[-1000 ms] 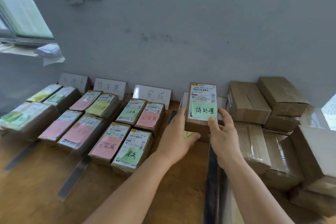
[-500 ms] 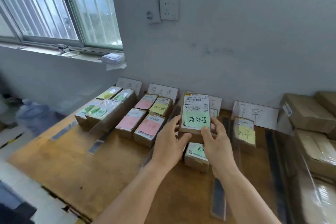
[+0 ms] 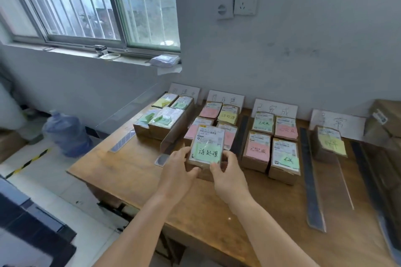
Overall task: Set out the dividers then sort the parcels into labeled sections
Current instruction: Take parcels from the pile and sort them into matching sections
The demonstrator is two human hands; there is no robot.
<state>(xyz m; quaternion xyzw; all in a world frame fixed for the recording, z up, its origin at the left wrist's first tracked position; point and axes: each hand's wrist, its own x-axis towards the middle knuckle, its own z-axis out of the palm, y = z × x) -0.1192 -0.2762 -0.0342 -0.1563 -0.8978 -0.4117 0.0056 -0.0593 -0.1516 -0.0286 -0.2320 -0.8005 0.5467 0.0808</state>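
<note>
- Dividers (image 3: 311, 176) are already standing on the desk (image 3: 138, 182), with sign cards behind.
- Both hands, left (image 3: 181, 169) and right (image 3: 227, 174), are clamping their fingers on a green-noted parcel (image 3: 207, 147), hovering before the second section (image 3: 225, 98).
- Sorted parcels are filling four sections; more boxes (image 3: 384, 119) are apparently waiting at right.

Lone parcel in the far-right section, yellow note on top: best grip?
Probably the two long side faces of the yellow-note parcel, hands coming from above at the near end. It lies flat with bare table on both sides; the sign card stands close behind.
</note>
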